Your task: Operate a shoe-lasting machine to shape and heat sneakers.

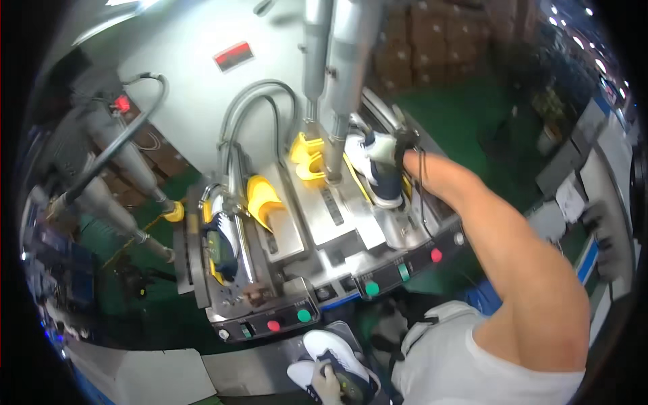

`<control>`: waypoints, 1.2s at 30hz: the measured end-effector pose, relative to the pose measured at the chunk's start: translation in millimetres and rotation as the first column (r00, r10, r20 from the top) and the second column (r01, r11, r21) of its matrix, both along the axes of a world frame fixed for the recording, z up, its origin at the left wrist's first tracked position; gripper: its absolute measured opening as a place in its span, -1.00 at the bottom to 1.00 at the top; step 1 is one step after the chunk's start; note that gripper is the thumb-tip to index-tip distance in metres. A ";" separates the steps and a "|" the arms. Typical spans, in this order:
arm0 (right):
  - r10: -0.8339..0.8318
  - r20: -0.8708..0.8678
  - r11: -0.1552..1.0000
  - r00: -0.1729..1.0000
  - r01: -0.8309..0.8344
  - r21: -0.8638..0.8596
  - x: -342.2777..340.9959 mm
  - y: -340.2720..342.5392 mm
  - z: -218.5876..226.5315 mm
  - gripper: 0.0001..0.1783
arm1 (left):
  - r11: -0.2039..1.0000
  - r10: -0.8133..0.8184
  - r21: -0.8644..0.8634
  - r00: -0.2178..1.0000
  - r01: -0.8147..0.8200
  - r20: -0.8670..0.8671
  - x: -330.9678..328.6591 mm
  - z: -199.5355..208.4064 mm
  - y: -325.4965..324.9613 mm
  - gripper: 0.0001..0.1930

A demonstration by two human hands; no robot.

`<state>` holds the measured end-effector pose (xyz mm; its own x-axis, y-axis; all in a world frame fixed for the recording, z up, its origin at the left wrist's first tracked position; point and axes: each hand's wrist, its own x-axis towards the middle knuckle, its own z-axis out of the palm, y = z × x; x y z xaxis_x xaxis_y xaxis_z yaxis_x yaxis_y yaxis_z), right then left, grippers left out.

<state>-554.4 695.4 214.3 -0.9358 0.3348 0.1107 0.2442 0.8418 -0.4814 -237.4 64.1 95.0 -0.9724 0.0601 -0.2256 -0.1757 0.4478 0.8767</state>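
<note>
My right arm stretches out to the right-hand station of a metal shoe press. There my right hand (385,147), in a pale glove with a dark band at the wrist, is closed on the upper part of a white and navy sneaker (387,185). Low in the view, my left hand (328,385), also pale-gloved, grips a navy and white sneaker (346,368). A second white sneaker (301,373) lies against that one. In the press's left station sits another white and navy sneaker (226,236), toe pointing away. Some fingers of both hands are hidden.
Yellow curved pads (264,201) and yellow blocks (309,162) stand between the stations. Metal cylinders (345,74) come down from above. Red and green buttons (372,289) line the front panels. Hoses (260,84) loop behind; a pale bench (250,371) runs along the front.
</note>
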 end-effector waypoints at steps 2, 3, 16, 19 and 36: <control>-0.163 0.051 0.986 0.985 0.165 -0.029 -2.5 16.8 -4.4 -0.34 | 0.985 0.002 -0.173 0.989 -0.028 -0.147 0.7 -46.5 -13.9 -0.79; -0.125 0.044 0.991 0.991 0.127 -0.041 -7.5 15.7 -4.4 -0.34 | 0.984 0.080 -0.164 0.994 -0.067 0.073 1.8 -45.3 -16.6 -0.76; -0.175 -0.011 0.964 0.985 0.173 0.204 -48.6 -29.5 -18.6 -0.55 | 0.960 -0.047 -0.278 0.997 0.029 -0.059 7.9 -41.4 -15.9 -0.67; -0.229 0.019 0.962 0.973 0.223 0.157 -24.6 -3.8 -5.9 -0.46 | 0.973 -0.097 -0.221 0.988 0.069 -0.120 1.7 -54.0 -12.0 -0.65; 0.154 -0.255 0.884 0.955 -0.018 0.467 52.7 -44.2 2.4 -0.52 | 0.870 0.220 -0.353 0.911 -0.345 -0.349 62.2 -75.0 25.8 -0.05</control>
